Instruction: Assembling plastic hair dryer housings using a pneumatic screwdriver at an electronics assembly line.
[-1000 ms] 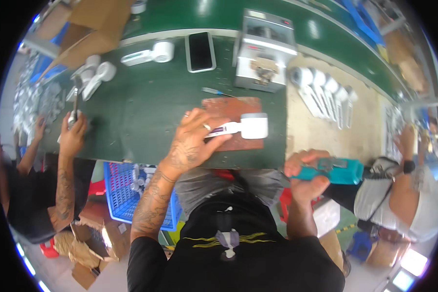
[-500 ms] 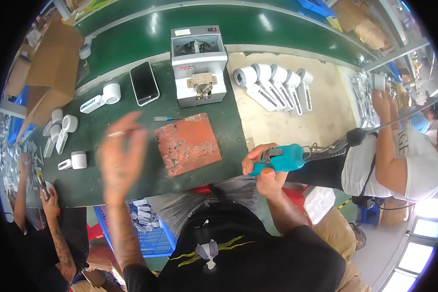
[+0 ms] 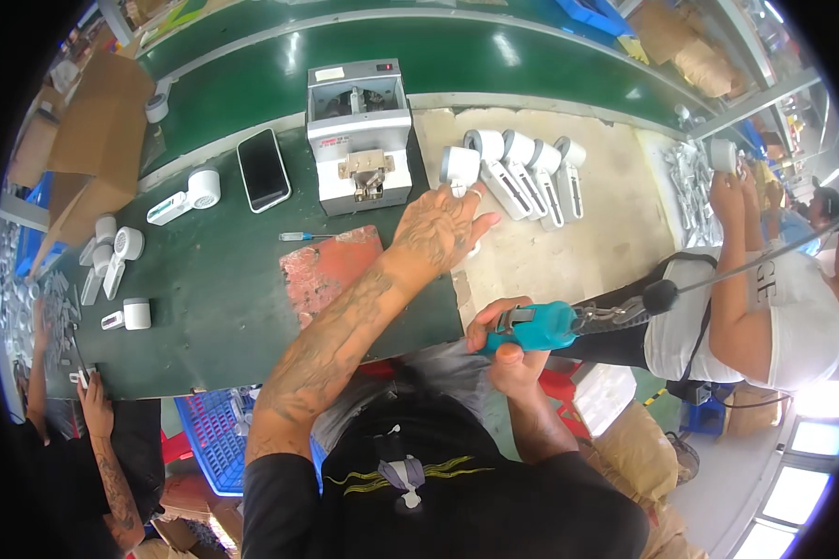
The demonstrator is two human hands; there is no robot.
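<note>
At workbench (image 3: 224,279), left hand (image 3: 440,228) gripping white device (image 3: 460,166), right hand (image 3: 513,366) holding teal tool (image 3: 543,328), red-lettered silver machine (image 3: 359,137)

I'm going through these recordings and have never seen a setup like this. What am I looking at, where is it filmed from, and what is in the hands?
There is no robot here. A person wears a camera on the head, so you look down past their own arms. The left hand grips a white device with a round head. The right hand holds a teal tool.

On the green table are a phone, a grey machine, a screwdriver and a worn red board. More white devices lie at the left, and four are lined up on the pale sheet at the right. The bent edges come from the fisheye lens. The arms at the far left and right belong to other people.
</note>
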